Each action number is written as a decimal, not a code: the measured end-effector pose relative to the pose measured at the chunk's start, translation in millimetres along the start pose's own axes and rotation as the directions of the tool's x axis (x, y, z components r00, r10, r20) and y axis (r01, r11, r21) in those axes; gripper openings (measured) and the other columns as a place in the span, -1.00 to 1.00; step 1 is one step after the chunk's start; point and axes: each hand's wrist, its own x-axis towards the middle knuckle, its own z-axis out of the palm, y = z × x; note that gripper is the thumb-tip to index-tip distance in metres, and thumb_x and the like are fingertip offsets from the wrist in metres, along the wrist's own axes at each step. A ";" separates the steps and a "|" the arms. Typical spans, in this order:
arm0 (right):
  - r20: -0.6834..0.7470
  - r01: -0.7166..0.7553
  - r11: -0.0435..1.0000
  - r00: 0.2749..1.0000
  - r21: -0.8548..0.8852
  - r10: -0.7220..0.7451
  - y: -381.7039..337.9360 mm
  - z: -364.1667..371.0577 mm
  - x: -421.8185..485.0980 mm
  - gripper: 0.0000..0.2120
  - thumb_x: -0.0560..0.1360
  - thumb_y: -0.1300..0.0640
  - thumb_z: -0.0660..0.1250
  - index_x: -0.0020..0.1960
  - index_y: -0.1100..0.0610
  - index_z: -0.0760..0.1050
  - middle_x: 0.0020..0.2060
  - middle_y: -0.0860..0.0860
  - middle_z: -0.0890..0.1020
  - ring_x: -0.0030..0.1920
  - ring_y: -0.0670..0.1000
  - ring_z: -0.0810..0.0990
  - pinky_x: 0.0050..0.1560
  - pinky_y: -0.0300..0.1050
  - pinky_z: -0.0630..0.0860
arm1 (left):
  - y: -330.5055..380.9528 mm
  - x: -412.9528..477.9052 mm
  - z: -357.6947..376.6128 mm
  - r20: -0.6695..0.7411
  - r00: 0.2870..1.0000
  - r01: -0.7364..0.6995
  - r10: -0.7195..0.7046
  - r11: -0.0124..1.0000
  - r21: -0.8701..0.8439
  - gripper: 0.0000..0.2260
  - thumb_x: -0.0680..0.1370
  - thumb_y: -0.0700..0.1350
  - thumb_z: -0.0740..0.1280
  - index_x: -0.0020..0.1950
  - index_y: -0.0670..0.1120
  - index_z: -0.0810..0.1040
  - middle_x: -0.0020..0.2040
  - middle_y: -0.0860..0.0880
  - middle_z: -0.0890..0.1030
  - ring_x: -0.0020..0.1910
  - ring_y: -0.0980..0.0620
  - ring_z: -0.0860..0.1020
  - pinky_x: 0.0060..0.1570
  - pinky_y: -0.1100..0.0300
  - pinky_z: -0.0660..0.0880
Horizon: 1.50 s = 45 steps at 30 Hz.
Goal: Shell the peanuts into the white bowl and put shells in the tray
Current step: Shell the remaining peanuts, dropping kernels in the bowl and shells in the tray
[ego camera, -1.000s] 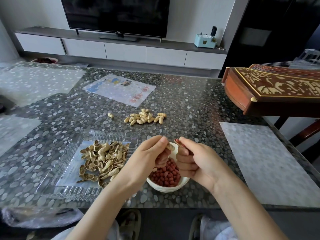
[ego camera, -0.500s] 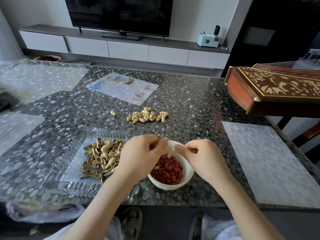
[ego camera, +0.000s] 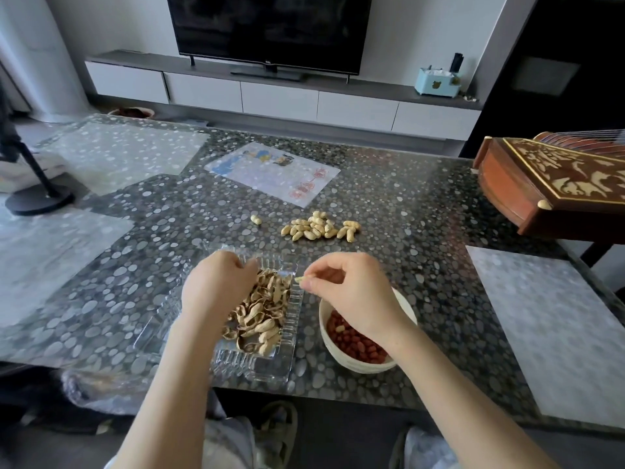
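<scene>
The clear glass tray (ego camera: 291, 319) holds a heap of empty peanut shells (ego camera: 262, 316). My left hand (ego camera: 216, 286) hovers over the tray's far part with its fingers curled down; what they hold is hidden. My right hand (ego camera: 351, 292) pinches a small pale shell piece (ego camera: 299, 279) just above the tray's right rim. Beneath that hand stands the white bowl (ego camera: 368, 365), with red-skinned peanut kernels (ego camera: 355, 343) inside. A pile of unshelled peanuts (ego camera: 319, 226) lies farther back on the table, and a single peanut (ego camera: 256, 219) sits to its left.
The pebble-patterned table (ego camera: 422, 231) carries a printed sheet (ego camera: 274, 172) at the back and a pale mat (ego camera: 548, 326) on the right. A carved wooden zither (ego camera: 554, 184) juts over the right edge. A crumpled plastic bag (ego camera: 98, 387) hangs at the front edge.
Both hands have moved left from above the bowl to the tray. The left hand is now over the shells, and the right hand carries a shell piece to the tray's rim.
</scene>
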 end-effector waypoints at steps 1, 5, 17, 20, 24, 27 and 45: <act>0.027 0.014 0.999 1.000 -0.036 -0.013 -2.1 6.4 5.3 -0.92 0.44 0.08 0.46 -0.11 0.07 0.67 -0.31 -0.14 0.64 -0.25 -0.16 0.58 -0.15 -0.24 0.51 | 0.1 0.0 0.0 -0.006 1.000 -0.002 0.002 1.000 0.006 -0.64 0.56 0.02 0.22 -0.36 -0.16 0.42 -0.47 -0.06 0.43 -0.45 -0.07 0.39 -0.44 0.25 0.26; 0.160 0.024 0.991 0.987 -0.130 -0.002 -7.1 24.7 26.2 -0.84 0.47 0.16 0.42 0.05 0.05 0.64 -0.15 -0.07 0.68 -0.12 -0.10 0.62 0.00 -0.16 0.55 | 2.3 0.3 -2.8 -0.055 0.998 -0.026 0.025 0.999 -0.034 -0.58 0.58 0.10 0.19 -0.38 -0.14 0.35 -0.48 -0.04 0.41 -0.47 -0.02 0.37 -0.46 0.22 0.21; -0.262 -0.592 0.700 0.806 -0.399 0.531 87.9 -10.8 127.6 -0.80 0.51 0.14 0.33 0.06 0.25 0.53 -0.02 0.10 0.61 0.09 0.16 0.59 -0.20 -0.15 0.40 | 14.7 3.3 -12.7 -0.421 0.907 -0.223 0.005 0.853 -0.471 -0.64 0.60 -0.05 0.23 -0.38 -0.12 0.33 -0.46 -0.01 0.36 -0.48 0.05 0.26 -0.45 0.16 0.17; -0.220 -0.624 0.673 0.777 -0.397 0.591 102.5 -6.8 143.0 -0.77 0.44 0.05 0.41 -0.06 0.17 0.46 -0.04 0.10 0.64 -0.03 0.14 0.62 -0.22 -0.12 0.50 | 15.5 6.5 -13.3 -0.445 0.896 -0.243 -0.002 0.835 -0.494 -0.64 0.59 -0.06 0.23 -0.39 -0.10 0.30 -0.47 0.01 0.33 -0.48 0.07 0.24 -0.44 0.19 0.16; -0.190 -0.622 0.650 0.770 -0.436 0.609 114.1 1.4 153.0 -0.74 0.39 0.02 0.43 -0.13 0.16 0.43 -0.20 0.08 0.54 -0.18 0.07 0.51 -0.23 -0.16 0.41 | 15.2 8.9 -13.2 -0.453 0.891 -0.250 0.002 0.836 -0.488 -0.65 0.59 -0.06 0.23 -0.37 -0.13 0.31 -0.47 0.00 0.33 -0.48 0.07 0.23 -0.44 0.20 0.16; -0.192 -0.599 0.664 0.790 -0.448 0.583 115.3 1.4 149.5 -0.78 0.47 0.05 0.37 -0.23 0.17 0.43 -0.29 0.03 0.51 -0.21 0.06 0.47 -0.31 -0.22 0.34 | 16.1 9.5 -12.2 -0.471 0.882 -0.269 0.011 0.833 -0.483 -0.66 0.59 -0.06 0.23 -0.35 -0.16 0.35 -0.46 -0.01 0.35 -0.47 0.06 0.25 -0.44 0.20 0.17; 0.285 -0.359 0.505 0.933 0.785 0.221 -0.5 -47.7 -31.3 -0.74 0.48 0.11 0.25 -0.03 0.27 0.61 -0.36 0.06 0.49 -0.34 -0.06 0.46 -0.31 -0.23 0.46 | 58.1 -55.8 12.1 -0.183 0.780 -0.587 0.598 0.600 -0.544 -0.61 0.62 0.12 0.11 -0.23 -0.11 0.51 -0.43 0.12 0.43 -0.42 0.22 0.41 -0.40 0.38 0.29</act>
